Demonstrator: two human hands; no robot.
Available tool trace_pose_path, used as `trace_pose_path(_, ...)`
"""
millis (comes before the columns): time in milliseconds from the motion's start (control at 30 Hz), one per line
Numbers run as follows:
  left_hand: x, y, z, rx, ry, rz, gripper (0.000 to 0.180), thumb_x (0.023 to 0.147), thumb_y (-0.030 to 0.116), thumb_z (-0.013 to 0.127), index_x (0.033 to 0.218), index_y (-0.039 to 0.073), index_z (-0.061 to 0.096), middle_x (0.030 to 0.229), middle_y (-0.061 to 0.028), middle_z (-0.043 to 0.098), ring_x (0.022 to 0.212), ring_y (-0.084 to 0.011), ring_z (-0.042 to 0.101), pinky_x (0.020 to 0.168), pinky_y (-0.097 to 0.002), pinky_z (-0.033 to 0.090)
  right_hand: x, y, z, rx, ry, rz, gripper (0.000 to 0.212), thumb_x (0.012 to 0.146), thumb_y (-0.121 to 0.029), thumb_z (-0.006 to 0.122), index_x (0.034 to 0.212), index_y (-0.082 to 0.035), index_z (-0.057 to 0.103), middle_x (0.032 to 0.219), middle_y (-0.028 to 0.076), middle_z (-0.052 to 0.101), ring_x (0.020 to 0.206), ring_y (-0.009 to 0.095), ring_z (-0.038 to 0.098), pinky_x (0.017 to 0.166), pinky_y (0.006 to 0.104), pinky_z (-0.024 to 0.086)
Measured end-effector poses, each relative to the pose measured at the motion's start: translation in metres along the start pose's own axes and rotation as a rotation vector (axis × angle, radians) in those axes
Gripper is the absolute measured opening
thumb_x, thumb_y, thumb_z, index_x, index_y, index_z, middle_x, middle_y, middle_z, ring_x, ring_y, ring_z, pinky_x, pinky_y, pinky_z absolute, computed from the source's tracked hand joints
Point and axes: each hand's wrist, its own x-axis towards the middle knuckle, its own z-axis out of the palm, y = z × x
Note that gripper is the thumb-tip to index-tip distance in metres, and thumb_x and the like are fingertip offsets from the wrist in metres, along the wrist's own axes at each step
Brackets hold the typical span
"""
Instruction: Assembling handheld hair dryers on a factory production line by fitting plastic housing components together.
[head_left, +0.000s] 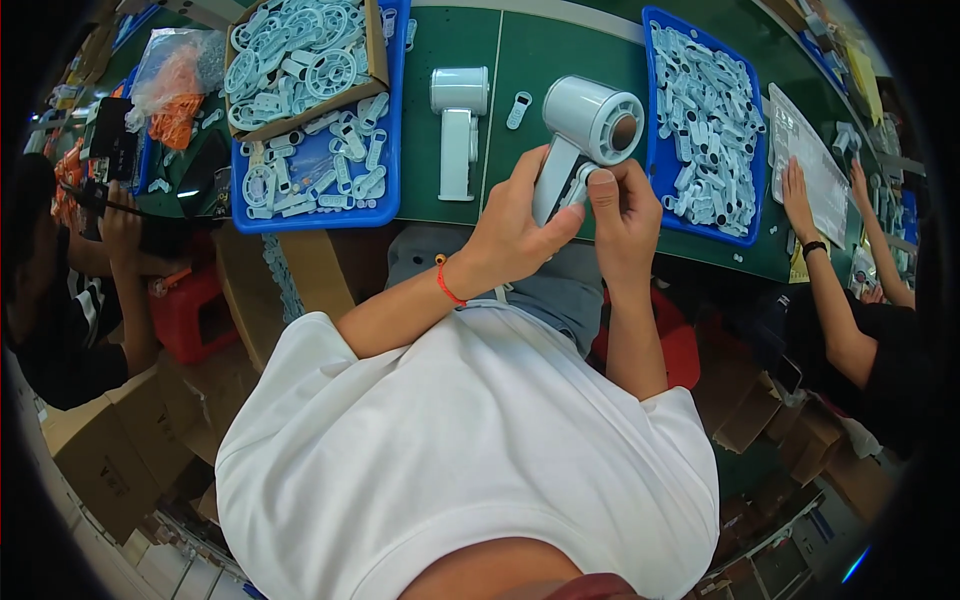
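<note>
My left hand (520, 221) is wrapped round the handle of a white hair-dryer-shaped device (581, 108), whose round vented end faces right. The device is tilted above the table's near edge. Thumb and fingers of my right hand (624, 205) close on a small pale piece (578, 184) at the handle's side; the fingers partly hide it. A second hair-dryer-shaped device (459, 130) lies on the green table to the left. Between the two is a loose oblong white panel (518, 110) with a dark spot.
A blue tray (391, 185) at left bears a cardboard box (376, 45) of white rings and panels. Another blue tray (655, 165) at right is heaped with small panels. Co-workers' hands (797, 200) are at right and another worker's hand (120, 222) at left.
</note>
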Motion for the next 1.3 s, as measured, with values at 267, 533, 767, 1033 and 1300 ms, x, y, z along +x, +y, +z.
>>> trace_pose_path(267,0.001,0.014,-0.009,-0.038,-0.117,-0.084,0.053,0.079,0.022,0.058,0.12,-0.004,0.036,0.077,-0.0089,0.056,0.057,-0.0123,0.054,0.051,-0.0256,0.045,-0.001,0.005,0.01,0.475,0.009,0.112,0.053,0.086,-0.035,0.059,0.123,-0.001,0.041,0.103,0.008,0.056,0.096,0.013,0.051,0.084,0.0254,0.04)
trace_pose_path(533,0.002,0.012,-0.01,-0.16,-0.184,-0.157,0.054,0.079,0.024,0.056,0.121,-0.003,0.035,0.075,-0.0096,0.056,0.055,-0.0135,0.055,0.049,-0.0266,0.045,0.006,0.01,0.002,0.764,-0.223,0.276,0.076,0.078,-0.045,0.065,0.13,0.001,0.033,0.121,0.017,0.05,0.109,0.025,0.052,0.092,0.038,0.043)
trace_pose_path(767,0.004,0.014,-0.013,-0.142,-0.229,-0.175,0.051,0.081,0.025,0.055,0.12,-0.002,0.037,0.075,-0.0093,0.056,0.055,-0.013,0.055,0.049,-0.0267,0.045,0.004,0.01,0.009,0.668,-0.147,0.183,0.062,0.083,-0.038,0.061,0.126,-0.001,0.036,0.117,0.018,0.053,0.101,0.023,0.057,0.081,0.0333,0.05)
trace_pose_path(1033,0.01,0.013,-0.016,-0.11,-0.267,-0.208,0.052,0.081,0.025,0.056,0.12,-0.002,0.037,0.076,-0.009,0.056,0.058,-0.0119,0.055,0.052,-0.0265,0.046,0.003,0.017,0.008,0.678,-0.134,0.223,0.065,0.083,-0.039,0.061,0.129,-0.002,0.034,0.119,0.017,0.052,0.104,0.022,0.054,0.085,0.0343,0.048)
trace_pose_path(1300,0.019,-0.006,-0.031,0.569,-0.178,0.064,0.054,0.07,0.015,0.066,0.115,-0.002,0.041,0.094,-0.0197,0.055,0.082,-0.0362,0.057,0.075,-0.0381,0.047,0.009,0.001,-0.037,-0.901,-0.152,-0.659,0.068,0.074,-0.034,0.069,0.129,-0.008,0.041,0.128,0.009,0.045,0.123,0.027,0.036,0.103,0.0432,0.024)
